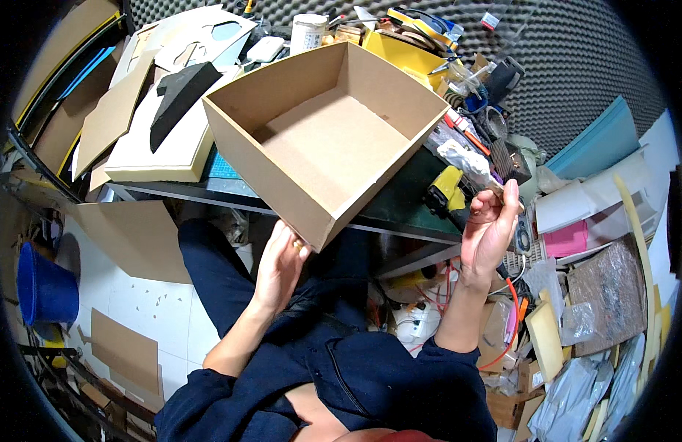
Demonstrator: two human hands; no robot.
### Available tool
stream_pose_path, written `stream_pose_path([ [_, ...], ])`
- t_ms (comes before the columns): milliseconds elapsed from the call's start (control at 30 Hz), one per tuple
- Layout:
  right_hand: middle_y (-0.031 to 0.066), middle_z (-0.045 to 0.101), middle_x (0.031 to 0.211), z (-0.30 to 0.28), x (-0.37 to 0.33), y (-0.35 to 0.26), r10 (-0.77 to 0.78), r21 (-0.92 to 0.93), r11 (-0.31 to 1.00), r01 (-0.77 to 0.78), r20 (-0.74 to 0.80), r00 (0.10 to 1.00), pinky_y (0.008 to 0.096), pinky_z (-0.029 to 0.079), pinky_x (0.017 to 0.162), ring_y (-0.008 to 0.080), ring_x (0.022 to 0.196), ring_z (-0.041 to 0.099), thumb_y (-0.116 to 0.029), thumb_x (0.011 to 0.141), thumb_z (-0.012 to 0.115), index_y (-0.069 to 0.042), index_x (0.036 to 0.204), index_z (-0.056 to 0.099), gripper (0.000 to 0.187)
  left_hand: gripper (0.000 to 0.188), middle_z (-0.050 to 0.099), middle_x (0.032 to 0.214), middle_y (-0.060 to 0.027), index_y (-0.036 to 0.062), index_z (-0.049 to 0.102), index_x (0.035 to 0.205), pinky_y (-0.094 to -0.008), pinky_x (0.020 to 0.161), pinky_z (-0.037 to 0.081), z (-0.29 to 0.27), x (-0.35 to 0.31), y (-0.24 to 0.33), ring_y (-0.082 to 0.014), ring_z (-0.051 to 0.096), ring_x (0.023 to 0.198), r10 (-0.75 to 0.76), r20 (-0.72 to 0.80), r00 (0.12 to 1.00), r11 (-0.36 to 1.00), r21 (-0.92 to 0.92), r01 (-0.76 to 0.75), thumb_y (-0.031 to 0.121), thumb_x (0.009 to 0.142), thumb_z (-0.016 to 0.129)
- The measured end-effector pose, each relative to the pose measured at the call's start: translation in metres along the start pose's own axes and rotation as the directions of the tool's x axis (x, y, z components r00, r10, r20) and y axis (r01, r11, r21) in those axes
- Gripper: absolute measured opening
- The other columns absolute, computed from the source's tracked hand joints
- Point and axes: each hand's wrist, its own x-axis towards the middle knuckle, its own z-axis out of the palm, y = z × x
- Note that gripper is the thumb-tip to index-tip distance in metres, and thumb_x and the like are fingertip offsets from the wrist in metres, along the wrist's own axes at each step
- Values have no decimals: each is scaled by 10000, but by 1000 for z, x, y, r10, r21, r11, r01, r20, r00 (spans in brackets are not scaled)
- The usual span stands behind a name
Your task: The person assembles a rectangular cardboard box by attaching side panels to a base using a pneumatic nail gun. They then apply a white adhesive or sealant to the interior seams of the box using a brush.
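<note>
A brown open-topped box (282, 171), made of cardboard or thin fibreboard, sits at the front of the workbench with one corner jutting toward me. My left hand (276, 269) is closed at the lower edge of that near corner, its fingertips partly hidden under the box. To the right, my right hand (485, 236) is raised apart from the box, palm up with curled fingers. Something small and thin seems to be pinched there, too small to name. Just beyond that hand lies a yellow and black tool (448, 188).
A black angular foam piece (180, 99) lies on a cream slab (160, 151) at the left. Behind the box are a white jar (308, 33) and a yellow bin (400, 59). A blue bucket (47, 283) stands on the floor; wrapped sheets (606, 295) crowd the right.
</note>
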Motion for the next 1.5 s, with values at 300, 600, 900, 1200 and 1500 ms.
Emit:
stream_pose_path([
  [300,89,627,699,8,-19,-7,-139,-163,976,141,27,990,259,513,565,155,582,618,-229,952,477,-69,857,448,189,542,415,1309,-217,-17,276,1311,-393,896,523,8,8,24,-264,516,1160,-35,-26,999,997,65,37,284,914,489],
  [600,137,574,723,18,-17,-20,-437,-293,799,526,319,841,286,510,501,195,570,594,-210,905,532,-4,828,435,241,477,519,1151,-119,24,332,1236,-262,831,502,-15,-4,27,-152,559,1037,39,-144,989,999,37,-34,231,878,570],
  [900,108,647,994,175,218,37,-16,-383,695,609,838,546,243,508,812,131,897,632,-167,923,560,12,1118,548,264,482,447,1154,-95,83,258,1249,-273,753,507,-20,10,14,-138,524,1002,34,-56,998,996,80,-30,324,912,504],
  [1200,123,676,871,278,282,139,186,-62,163,985,982,31,330,520,683,259,786,664,-72,806,624,-63,958,624,152,567,452,1143,-129,48,196,1274,-260,736,481,-23,9,23,-134,531,928,21,-21,1000,995,100,-19,300,911,550],
  [1500,106,689,920,268,285,115,363,-226,265,937,924,121,296,514,758,190,871,667,-73,827,622,-54,975,621,149,552,440,1127,-110,67,211,1273,-261,746,473,-20,9,30,-125,509,948,-1,13,1000,993,115,-1,315,907,540],
])
